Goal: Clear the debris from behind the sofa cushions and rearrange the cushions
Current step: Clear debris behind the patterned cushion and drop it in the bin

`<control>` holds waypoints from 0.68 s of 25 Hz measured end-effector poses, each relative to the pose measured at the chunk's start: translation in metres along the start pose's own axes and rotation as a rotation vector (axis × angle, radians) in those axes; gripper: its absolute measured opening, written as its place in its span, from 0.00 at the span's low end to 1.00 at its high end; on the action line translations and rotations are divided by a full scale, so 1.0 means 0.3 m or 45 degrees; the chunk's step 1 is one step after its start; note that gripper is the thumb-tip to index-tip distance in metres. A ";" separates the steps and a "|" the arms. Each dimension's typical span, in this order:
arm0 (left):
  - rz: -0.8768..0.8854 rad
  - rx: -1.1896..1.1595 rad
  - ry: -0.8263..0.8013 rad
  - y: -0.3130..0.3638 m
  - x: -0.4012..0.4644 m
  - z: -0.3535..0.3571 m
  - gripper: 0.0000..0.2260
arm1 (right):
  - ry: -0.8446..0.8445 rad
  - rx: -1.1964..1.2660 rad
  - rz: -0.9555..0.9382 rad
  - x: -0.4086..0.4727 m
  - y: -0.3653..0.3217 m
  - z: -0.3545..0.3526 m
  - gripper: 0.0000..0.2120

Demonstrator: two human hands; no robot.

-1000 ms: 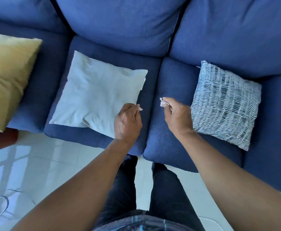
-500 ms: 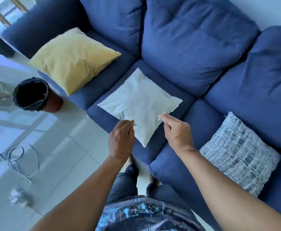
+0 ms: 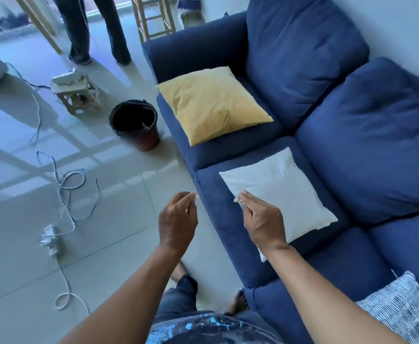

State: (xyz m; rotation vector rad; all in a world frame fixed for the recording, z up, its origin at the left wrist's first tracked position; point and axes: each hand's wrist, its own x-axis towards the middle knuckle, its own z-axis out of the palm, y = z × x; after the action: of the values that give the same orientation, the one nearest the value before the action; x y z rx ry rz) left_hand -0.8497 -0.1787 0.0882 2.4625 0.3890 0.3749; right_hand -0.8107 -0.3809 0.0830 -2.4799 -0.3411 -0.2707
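Observation:
A blue sofa (image 3: pixel 233 234) runs along the right. Three loose cushions lie flat on its seats: a yellow cushion (image 3: pixel 213 103) at the far end, a white cushion (image 3: pixel 285 192) in the middle and a striped cushion (image 3: pixel 399 309) at the lower right. My left hand (image 3: pixel 177 220) hovers over the floor just off the sofa's front edge, pinching a small pale scrap (image 3: pixel 194 194). My right hand (image 3: pixel 263 219) is over the near corner of the white cushion, pinching another small pale scrap (image 3: pixel 236 200).
A dark bin (image 3: pixel 135 124) stands on the tiled floor by the sofa's far seat. Cables and a plug strip (image 3: pixel 51 240) trail across the floor at the left. A small wooden stand (image 3: pixel 75 91), a person's legs (image 3: pixel 99 28) and a wooden stool (image 3: pixel 154 18) are farther back.
My view has swung left, bringing the floor and bin into sight. Both hands, still pinching their scraps, have moved left off the sofa's middle toward its front edge and the floor.

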 end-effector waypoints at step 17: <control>-0.147 0.033 0.183 -0.534 0.645 -0.277 0.06 | -0.230 0.185 -0.199 0.644 -0.509 0.573 0.19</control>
State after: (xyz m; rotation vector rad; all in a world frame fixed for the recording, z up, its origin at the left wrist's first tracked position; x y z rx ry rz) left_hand -0.7316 0.0580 0.0885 2.4317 0.5969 0.5022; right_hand -0.6551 -0.1241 0.0834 -2.3423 -0.6095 -0.0816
